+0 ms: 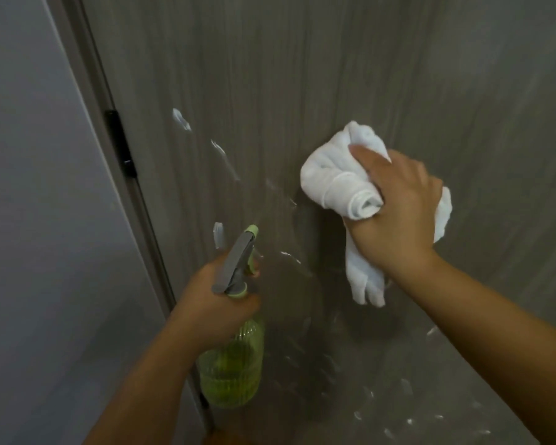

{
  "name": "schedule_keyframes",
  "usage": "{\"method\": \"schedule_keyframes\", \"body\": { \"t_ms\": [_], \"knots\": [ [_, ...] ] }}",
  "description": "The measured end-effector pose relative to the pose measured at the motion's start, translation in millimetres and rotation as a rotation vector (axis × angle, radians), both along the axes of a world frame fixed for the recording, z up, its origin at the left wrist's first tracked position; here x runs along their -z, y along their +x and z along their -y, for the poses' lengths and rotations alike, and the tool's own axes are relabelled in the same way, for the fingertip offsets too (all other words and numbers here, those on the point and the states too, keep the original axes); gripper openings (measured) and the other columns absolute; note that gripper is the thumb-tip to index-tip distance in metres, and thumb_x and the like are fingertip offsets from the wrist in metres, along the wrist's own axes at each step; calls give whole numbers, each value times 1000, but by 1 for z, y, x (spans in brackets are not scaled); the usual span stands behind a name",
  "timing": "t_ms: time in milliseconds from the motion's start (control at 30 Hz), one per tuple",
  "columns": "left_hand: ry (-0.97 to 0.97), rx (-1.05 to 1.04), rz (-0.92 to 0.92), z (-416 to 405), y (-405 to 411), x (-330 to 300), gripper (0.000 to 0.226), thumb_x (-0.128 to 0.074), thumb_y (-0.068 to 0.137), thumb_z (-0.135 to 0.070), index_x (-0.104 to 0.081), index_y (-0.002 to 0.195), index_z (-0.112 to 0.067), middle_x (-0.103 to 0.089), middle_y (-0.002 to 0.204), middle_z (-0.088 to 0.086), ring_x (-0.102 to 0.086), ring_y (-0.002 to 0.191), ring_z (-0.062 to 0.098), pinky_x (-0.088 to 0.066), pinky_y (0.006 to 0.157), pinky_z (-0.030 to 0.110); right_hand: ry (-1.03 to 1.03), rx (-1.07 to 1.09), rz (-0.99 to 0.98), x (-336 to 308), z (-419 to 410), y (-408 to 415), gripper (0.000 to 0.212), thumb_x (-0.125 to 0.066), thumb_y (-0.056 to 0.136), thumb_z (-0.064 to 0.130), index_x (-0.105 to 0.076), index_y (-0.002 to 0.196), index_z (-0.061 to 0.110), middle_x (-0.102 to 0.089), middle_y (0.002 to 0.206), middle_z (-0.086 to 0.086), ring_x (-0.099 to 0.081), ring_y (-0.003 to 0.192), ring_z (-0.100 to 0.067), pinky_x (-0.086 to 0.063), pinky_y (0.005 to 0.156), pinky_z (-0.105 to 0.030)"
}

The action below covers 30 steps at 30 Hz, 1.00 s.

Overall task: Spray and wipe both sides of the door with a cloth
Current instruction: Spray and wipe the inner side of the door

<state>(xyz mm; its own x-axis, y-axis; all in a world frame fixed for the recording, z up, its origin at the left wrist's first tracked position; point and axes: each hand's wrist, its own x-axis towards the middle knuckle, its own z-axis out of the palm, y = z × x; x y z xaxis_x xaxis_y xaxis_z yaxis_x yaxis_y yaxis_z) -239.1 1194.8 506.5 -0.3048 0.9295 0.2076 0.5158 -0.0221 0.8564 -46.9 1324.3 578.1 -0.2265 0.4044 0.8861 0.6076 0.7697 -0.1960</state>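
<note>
Pressing against the grey wood-grain door, my bunched white cloth sits near the middle of the panel, well in from the hinge edge. My right hand lies over the cloth with the fingers curled into its folds and the thumb stretched up along its top, gripping it while pushing it flat to the surface. One rolled end of the cloth sticks out to the left of my palm, a loose tail hangs down below my wrist, and a little more shows past the right side of my hand.

Lower and to the left, my left hand is wrapped round the neck of a green spray bottle, one fingertip showing at the trigger, under its grey and green spray head. The nozzle points up toward the door, close to it. The bottle's ribbed clear body holds yellow-green liquid.

Wet streaks and droplets glisten on the door between the two hands and toward the lower right corner. A black hinge sits on the door's left edge, where it meets the frame, and a pale wall lies beyond.
</note>
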Motion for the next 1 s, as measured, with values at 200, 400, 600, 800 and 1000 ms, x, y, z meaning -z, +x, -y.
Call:
{"method": "schedule_keyframes", "body": {
  "t_ms": [200,400,600,800,1000],
  "knots": [
    [33,95,34,2,-19,-1,30,-64,81,3,-58,72,-25,-54,57,-12,-47,48,1,-38,48,14,61,7,-141,-36,11,-19,42,-56,86,35,-62,125,20,-66,98,-6,-60,88,-26,-40,76,-34],
    [61,219,61,6,-47,-7,23,-63,74,-6,-57,67,-27,-37,46,-8,-34,45,5,-32,47,24,236,190,70,-72,12,-58,46,-55,82,39,-59,126,27,-63,103,-5,-57,95,-33,-34,76,-39],
    [74,153,105,3,-77,-10,17,-58,65,-16,-65,78,-26,-54,66,29,-52,60,21,-43,55,35,530,336,221,-49,-16,-98,40,-60,85,37,-64,123,22,-65,115,-6,-59,95,-32,-31,82,-41],
    [87,124,106,0,-96,-10,24,-56,64,-19,-67,85,-18,-51,61,22,-39,43,11,-33,42,23,644,184,358,34,-29,-109,39,-63,87,20,-58,126,19,-66,115,-13,-58,93,-35,-39,82,-46],
    [79,79,69,-2,-105,-3,20,-63,76,-6,-61,90,8,-44,45,1,-40,38,4,-33,40,18,564,153,625,98,-32,-102,56,-72,79,29,-49,129,20,-64,122,-15,-49,108,-34,-34,93,-48]
  ]
}}
